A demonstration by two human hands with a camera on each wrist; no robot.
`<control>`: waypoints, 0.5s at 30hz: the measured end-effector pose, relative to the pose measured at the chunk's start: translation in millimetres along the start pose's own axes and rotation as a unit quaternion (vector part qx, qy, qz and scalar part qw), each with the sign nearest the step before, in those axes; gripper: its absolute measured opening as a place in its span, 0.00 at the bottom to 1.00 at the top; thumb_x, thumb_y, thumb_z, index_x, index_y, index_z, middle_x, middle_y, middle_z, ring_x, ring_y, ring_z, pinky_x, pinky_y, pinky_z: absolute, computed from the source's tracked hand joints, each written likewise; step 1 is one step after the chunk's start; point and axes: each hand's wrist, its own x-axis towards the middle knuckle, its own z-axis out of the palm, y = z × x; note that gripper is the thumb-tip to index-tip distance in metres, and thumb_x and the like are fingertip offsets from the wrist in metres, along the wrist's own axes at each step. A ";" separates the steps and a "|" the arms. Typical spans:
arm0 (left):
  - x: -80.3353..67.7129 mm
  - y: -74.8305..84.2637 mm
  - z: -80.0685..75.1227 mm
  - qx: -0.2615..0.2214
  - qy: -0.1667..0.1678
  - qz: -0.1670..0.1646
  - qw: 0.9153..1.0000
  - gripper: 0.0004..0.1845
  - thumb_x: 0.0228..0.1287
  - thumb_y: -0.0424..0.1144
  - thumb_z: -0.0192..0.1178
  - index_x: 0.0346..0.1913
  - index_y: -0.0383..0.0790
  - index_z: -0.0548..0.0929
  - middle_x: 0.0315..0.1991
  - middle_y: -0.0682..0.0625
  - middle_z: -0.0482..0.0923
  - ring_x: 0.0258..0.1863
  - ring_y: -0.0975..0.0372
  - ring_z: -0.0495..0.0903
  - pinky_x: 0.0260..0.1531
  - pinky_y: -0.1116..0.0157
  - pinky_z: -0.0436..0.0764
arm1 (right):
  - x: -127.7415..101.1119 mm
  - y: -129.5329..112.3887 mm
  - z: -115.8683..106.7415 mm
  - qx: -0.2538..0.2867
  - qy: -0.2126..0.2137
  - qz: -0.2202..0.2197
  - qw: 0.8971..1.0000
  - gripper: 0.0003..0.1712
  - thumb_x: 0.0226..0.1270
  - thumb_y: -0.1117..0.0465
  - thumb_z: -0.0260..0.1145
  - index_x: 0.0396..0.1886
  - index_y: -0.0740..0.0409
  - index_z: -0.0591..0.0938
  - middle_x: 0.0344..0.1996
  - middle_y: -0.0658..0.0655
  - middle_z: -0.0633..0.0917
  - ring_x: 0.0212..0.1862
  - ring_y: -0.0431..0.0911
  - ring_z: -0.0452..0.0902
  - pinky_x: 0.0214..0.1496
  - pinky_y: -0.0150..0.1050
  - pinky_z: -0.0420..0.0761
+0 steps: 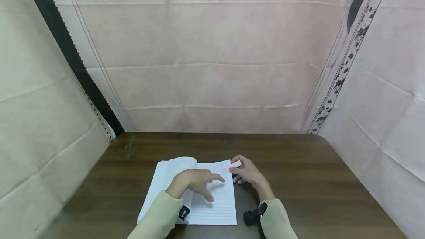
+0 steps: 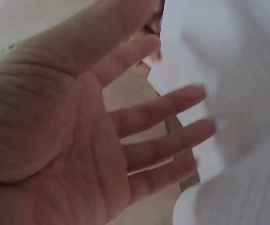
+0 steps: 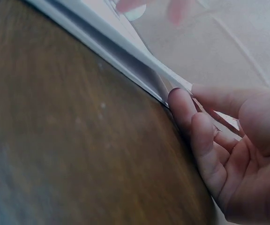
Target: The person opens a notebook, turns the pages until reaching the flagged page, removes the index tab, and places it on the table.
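An open notebook (image 1: 212, 209) with lined pages lies on the brown table, its left pages curling up near the spine. Above the right page hovers my left hand (image 1: 197, 182), fingers loosely extended and apart; the left wrist view shows its bare palm (image 2: 46, 140) beside the paper (image 2: 247, 93). At the notebook's upper right edge, my right hand (image 1: 247, 172) pinches a small pale slip (image 1: 236, 164) with a pinkish end overlapping the page. In the right wrist view, the thumb and fingers (image 3: 203, 136) meet at the page edge (image 3: 163, 70), one fingertip underneath.
The wooden table (image 1: 299, 180) stretches out on both sides of the notebook. Pale creased cloth (image 1: 212, 84) hangs behind it and along both sides. A dark device (image 1: 254, 215) is strapped at the right wrist, and another (image 1: 183, 213) at the left.
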 end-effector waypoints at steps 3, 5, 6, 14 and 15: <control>3.8 5.7 5.9 0.024 0.013 -0.025 0.999 0.35 0.53 0.52 0.76 0.66 0.63 0.76 0.57 0.52 0.75 0.55 0.59 0.75 0.54 0.55 0.76 | 2.5 -2.0 2.9 0.000 -0.004 0.001 1.000 0.18 0.69 0.61 0.68 0.54 0.58 0.74 0.27 0.58 0.84 0.23 0.47 0.82 0.25 0.36 0.79; 5.1 5.9 10.9 0.030 0.025 -0.037 0.999 0.35 0.52 0.52 0.76 0.65 0.66 0.76 0.60 0.50 0.72 0.57 0.55 0.74 0.55 0.53 0.75 | 3.6 -3.8 4.8 -0.004 -0.007 0.002 1.000 0.17 0.69 0.61 0.68 0.54 0.58 0.74 0.27 0.58 0.84 0.22 0.47 0.82 0.24 0.36 0.79; 5.3 4.8 13.2 0.033 0.029 -0.039 0.998 0.35 0.52 0.52 0.76 0.65 0.66 0.76 0.62 0.48 0.71 0.59 0.53 0.73 0.56 0.51 0.74 | 3.9 -4.7 5.8 -0.008 -0.009 0.002 1.000 0.17 0.69 0.61 0.68 0.53 0.59 0.74 0.27 0.58 0.84 0.22 0.47 0.82 0.24 0.36 0.79; 9.0 -7.0 22.5 0.030 0.035 -0.009 0.999 0.34 0.54 0.53 0.75 0.65 0.69 0.77 0.72 0.45 0.63 0.72 0.50 0.61 0.64 0.45 0.66 | -0.4 -9.3 5.5 -0.083 0.017 -0.004 0.996 0.17 0.67 0.58 0.71 0.51 0.58 0.78 0.30 0.57 0.83 0.24 0.48 0.82 0.28 0.40 0.82; 10.1 -7.2 22.1 0.023 0.032 -0.003 0.999 0.33 0.54 0.52 0.75 0.65 0.69 0.77 0.73 0.45 0.62 0.73 0.50 0.59 0.64 0.44 0.66 | -1.1 -9.6 4.0 -0.091 0.022 -0.004 0.996 0.17 0.67 0.58 0.71 0.50 0.57 0.78 0.30 0.57 0.83 0.24 0.48 0.81 0.29 0.40 0.82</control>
